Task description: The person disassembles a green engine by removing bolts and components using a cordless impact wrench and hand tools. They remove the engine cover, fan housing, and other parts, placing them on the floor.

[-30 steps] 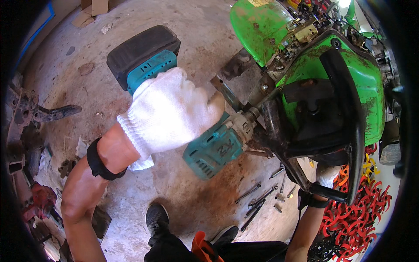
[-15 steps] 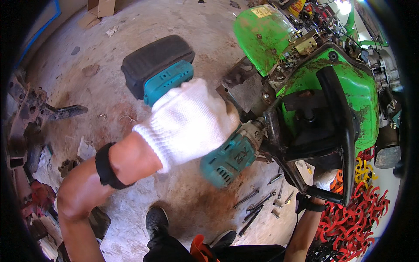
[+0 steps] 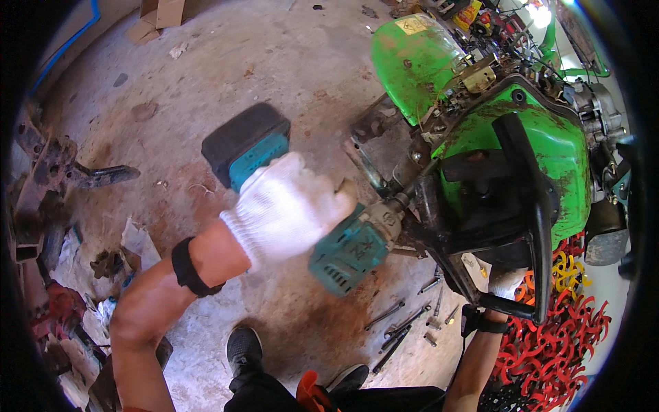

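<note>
My left hand, in a white knit glove, is closed around the grip of a teal cordless impact wrench. The wrench's large black battery sticks out on the far left side. From its nose a metal shaft reaches toward the black tubular frame on a muddy green machine; whether its tip sits on a fastener is hidden. My right hand, also gloved, is low behind the frame's lower bar. Its fingers are hidden.
Bolts and sockets lie on the concrete floor near my shoes. A pile of red curved blades and some yellow ones fill the lower right. Rusty metal parts stand at the left; cardboard lies at the far left.
My left hand and the impact wrench have shifted slightly left and nearer, with the battery end swinging nearer. More of the shaft at its nose shows. My right hand has barely moved.
</note>
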A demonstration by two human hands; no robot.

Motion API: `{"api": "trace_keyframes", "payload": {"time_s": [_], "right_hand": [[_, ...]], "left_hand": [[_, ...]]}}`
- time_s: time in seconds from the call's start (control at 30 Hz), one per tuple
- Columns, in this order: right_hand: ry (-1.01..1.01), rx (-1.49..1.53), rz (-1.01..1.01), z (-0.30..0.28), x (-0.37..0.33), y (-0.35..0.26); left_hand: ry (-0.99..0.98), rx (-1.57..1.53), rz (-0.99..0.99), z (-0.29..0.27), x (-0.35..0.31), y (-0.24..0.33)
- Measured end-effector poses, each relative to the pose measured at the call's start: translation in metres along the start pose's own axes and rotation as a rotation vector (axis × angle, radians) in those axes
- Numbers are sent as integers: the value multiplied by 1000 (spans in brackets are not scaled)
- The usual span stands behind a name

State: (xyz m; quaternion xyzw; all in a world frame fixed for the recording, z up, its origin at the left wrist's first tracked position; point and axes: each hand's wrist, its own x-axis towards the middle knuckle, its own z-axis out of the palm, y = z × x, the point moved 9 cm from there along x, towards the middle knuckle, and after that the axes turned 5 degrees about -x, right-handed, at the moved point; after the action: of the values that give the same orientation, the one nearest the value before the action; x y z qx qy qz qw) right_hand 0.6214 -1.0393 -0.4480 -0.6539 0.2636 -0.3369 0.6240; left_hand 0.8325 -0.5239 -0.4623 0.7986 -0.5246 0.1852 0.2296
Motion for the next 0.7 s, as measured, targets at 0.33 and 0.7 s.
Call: {"api": "trace_keyframes", "payload": {"time_s": [0.33, 0.7], "right_hand": [[-31, -8, -8, 1, -1, 1], [-95, -10, -28, 16, -8, 1]], "left_hand": [[27, -207, -181, 25, -50, 11], [44, -226, -721, 75, -181, 46]]}}
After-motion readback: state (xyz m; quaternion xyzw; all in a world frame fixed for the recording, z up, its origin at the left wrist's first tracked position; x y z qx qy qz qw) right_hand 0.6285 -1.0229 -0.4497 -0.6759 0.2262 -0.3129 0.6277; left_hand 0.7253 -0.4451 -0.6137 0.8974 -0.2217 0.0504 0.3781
